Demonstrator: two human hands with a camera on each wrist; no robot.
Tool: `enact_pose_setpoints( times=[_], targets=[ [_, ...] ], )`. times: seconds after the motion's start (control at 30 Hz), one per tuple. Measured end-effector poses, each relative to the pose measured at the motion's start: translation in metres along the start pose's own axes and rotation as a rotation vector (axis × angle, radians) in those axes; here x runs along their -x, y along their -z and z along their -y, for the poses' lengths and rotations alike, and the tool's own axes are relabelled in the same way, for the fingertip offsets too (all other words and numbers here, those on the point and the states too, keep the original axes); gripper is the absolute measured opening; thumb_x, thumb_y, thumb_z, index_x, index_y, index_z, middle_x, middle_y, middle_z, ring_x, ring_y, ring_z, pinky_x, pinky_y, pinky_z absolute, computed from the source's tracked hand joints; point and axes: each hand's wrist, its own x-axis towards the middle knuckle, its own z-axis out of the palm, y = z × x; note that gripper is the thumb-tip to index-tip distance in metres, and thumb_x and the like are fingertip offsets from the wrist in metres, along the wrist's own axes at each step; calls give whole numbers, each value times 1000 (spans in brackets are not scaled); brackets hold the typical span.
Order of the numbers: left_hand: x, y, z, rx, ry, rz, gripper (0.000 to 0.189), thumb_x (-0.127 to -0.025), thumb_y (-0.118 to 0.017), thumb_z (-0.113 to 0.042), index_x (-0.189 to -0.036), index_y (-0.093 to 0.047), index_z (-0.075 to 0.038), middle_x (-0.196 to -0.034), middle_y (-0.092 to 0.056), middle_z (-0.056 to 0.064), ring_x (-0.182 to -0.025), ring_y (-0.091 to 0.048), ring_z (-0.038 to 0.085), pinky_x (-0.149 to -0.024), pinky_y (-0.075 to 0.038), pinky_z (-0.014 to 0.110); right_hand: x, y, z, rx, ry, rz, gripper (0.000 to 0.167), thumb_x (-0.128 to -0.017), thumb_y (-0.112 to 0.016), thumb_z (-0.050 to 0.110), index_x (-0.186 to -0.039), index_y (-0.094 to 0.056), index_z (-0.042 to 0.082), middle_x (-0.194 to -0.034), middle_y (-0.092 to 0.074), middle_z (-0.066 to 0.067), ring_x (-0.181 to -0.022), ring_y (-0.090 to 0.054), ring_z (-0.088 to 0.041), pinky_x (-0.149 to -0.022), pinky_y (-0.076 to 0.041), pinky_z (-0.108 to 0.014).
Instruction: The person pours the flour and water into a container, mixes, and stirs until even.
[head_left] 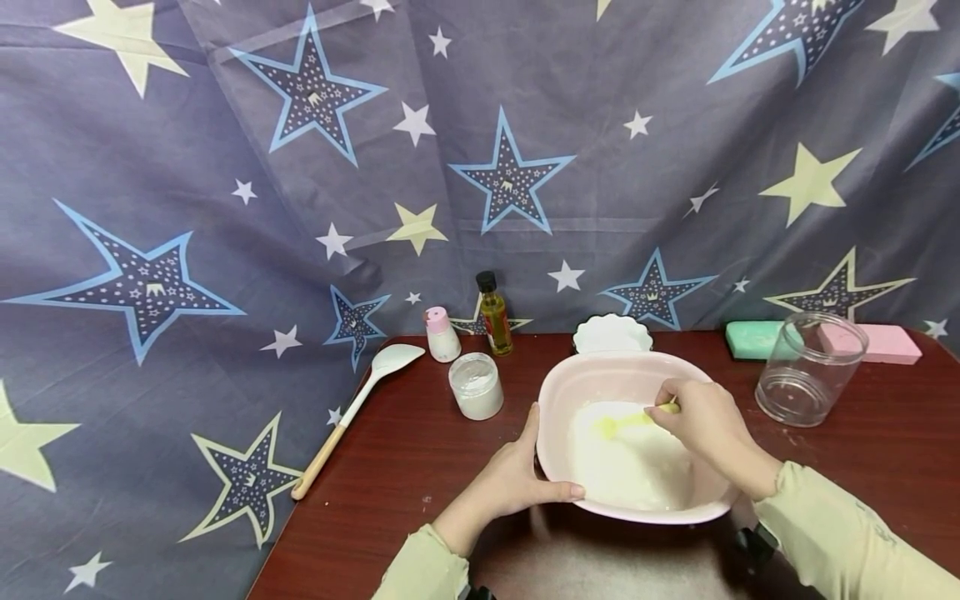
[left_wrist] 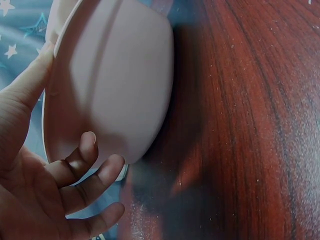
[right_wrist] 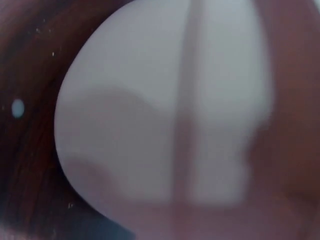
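A pale pink basin (head_left: 558, 392) stands on the dark red table with white liquid (head_left: 630, 479) inside. My left hand (head_left: 510, 475) holds its left side, thumb over the rim and the other fingers at the outer wall. In the left wrist view, several fingers (left_wrist: 82, 150) lie bent beside that wall. My right hand (head_left: 708, 425) reaches over the right rim and pinches the handle of a yellow utensil (head_left: 626, 423). The utensil's head is in the white liquid, too blurred to tell its kind. In the right wrist view the basin's outer wall (right_wrist: 125, 140) appears blurred.
Left of the basin are a white ladle (head_left: 393, 358) with a wooden handle, a jar of white stuff (head_left: 478, 392), a pink-capped bottle (head_left: 444, 340) and an oil bottle (head_left: 496, 321). Behind is a scalloped white dish (head_left: 612, 333). A clear cup (head_left: 795, 396), green block (head_left: 750, 340) and pink block (head_left: 888, 343) stand right.
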Motion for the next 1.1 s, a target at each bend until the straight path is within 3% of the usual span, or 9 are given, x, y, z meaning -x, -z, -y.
enact_pose_setpoints(
  times=[0.27,0.6,0.87,1.1],
  targets=[
    [0,-2,0,12,2,2,128,-68,-83,-56,-158,-5,-10,-138,-52,20,-117,-56,22,-97,-45,39,-1,10,-12,32,-68,6,14,-81,-76,20,-73,-67,14,-57,-55,3,-55,-49,-20,-50,-35,-36],
    [0,-2,1,1,-12,1,127,-68,-83,-57,-158,-4,-12,-136,-54,20,-114,-58,22,-95,-46,40,6,31,-27,68,-64,-3,9,-80,-75,17,-76,-69,12,-58,-56,4,-56,-51,-22,-49,-35,-37],
    [-2,-3,4,-9,-25,-9,128,-68,-83,-56,-158,-3,-13,-135,-55,21,-112,-59,22,-94,-46,38,15,48,-30,119,43,-33,7,-79,-77,16,-75,-71,16,-60,-52,9,-57,-46,-14,-52,-35,-33],
    [-2,-2,4,-7,-16,-6,128,-68,-83,-56,-158,-3,-13,-135,-54,21,-113,-59,22,-95,-45,39,18,59,-29,137,118,29,9,-77,-78,13,-74,-71,18,-62,-53,12,-57,-43,-9,-54,-36,-29]
  ],
)
